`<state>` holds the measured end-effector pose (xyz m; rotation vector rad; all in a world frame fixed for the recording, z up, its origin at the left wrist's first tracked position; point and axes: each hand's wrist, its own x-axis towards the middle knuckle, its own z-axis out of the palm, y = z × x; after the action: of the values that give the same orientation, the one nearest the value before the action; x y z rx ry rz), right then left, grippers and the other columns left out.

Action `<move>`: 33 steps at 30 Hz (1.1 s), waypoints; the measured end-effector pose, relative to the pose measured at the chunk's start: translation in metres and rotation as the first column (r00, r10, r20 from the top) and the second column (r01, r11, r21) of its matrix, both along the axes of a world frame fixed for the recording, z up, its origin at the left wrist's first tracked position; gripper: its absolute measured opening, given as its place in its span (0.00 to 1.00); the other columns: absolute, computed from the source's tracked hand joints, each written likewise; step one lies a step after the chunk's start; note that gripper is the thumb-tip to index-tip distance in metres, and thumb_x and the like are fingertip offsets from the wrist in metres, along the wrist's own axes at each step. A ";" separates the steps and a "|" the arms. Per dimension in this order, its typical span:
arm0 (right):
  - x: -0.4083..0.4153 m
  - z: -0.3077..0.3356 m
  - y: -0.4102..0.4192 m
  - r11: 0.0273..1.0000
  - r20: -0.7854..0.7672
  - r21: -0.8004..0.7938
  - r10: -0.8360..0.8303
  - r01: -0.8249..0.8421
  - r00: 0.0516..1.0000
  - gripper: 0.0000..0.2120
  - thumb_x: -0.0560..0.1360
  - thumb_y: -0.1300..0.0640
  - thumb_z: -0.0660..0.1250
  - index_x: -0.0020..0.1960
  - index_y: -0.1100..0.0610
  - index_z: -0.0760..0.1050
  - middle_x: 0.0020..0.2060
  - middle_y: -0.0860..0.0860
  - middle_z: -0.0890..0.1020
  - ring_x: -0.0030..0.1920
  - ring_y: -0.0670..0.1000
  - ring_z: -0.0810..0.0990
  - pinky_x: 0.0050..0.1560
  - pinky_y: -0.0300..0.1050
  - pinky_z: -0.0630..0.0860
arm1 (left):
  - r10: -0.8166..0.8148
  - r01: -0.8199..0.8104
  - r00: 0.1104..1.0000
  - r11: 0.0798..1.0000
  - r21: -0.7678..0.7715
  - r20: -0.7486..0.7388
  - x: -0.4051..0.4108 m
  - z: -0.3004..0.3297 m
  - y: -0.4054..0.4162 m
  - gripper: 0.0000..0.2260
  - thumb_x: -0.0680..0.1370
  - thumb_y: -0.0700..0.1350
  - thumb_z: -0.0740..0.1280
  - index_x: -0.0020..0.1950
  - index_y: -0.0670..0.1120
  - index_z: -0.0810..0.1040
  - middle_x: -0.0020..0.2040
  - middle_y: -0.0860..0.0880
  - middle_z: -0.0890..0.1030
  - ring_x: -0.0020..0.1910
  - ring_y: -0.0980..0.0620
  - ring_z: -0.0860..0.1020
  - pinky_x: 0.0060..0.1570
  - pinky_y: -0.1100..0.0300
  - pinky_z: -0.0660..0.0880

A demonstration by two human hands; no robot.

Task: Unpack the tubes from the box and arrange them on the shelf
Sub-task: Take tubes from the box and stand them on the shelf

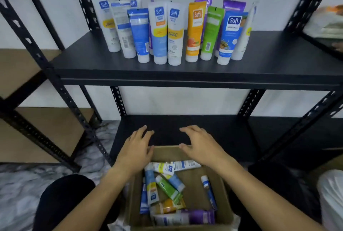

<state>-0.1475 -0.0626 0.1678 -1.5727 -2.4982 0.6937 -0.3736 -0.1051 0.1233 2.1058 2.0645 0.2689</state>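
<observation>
Below, box (187,190) of loose tubes (168,190)

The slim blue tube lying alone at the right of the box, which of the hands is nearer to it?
Right. The right hand hovers over the box's far edge, above the slim blue tube; the left hand is across the box.

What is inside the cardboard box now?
The cardboard box holds loose tubes lying flat: a green tube, a purple tube, an orange tube and blue and white ones. Whatever lies beneath that pile is covered.
</observation>
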 end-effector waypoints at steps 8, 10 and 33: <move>-0.016 -0.096 -0.017 0.964 0.135 -0.261 -0.019 0.055 0.991 0.25 0.77 0.47 0.66 0.73 0.51 0.69 0.67 0.52 0.74 0.68 0.57 0.72 0.66 0.53 0.71 | -0.014 0.023 0.999 0.976 -0.218 0.042 -0.019 -0.072 -0.019 0.19 0.80 0.47 0.63 0.70 0.46 0.71 0.73 0.47 0.67 0.70 0.45 0.68 0.64 0.51 0.71; -0.013 -0.120 -0.020 0.938 0.180 -0.341 -0.002 0.064 0.984 0.25 0.76 0.46 0.65 0.72 0.50 0.69 0.65 0.52 0.75 0.65 0.57 0.74 0.63 0.53 0.73 | -0.025 0.046 0.997 0.962 -0.270 0.079 -0.020 -0.088 -0.019 0.18 0.79 0.47 0.63 0.70 0.48 0.71 0.71 0.48 0.68 0.70 0.45 0.68 0.64 0.52 0.71; -0.018 -0.216 0.000 0.781 0.208 -0.620 0.065 0.080 0.976 0.21 0.77 0.49 0.68 0.68 0.53 0.72 0.60 0.53 0.79 0.57 0.54 0.78 0.59 0.51 0.77 | -0.521 0.253 0.764 0.784 -0.567 -0.380 0.000 -0.210 -0.005 0.20 0.83 0.44 0.57 0.76 0.46 0.64 0.80 0.44 0.53 0.79 0.42 0.47 0.76 0.41 0.50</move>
<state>-0.1652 -0.0630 -0.0481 -1.9383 -2.5483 1.5654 -0.3734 -0.1100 -0.0866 2.3520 1.5578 -0.8947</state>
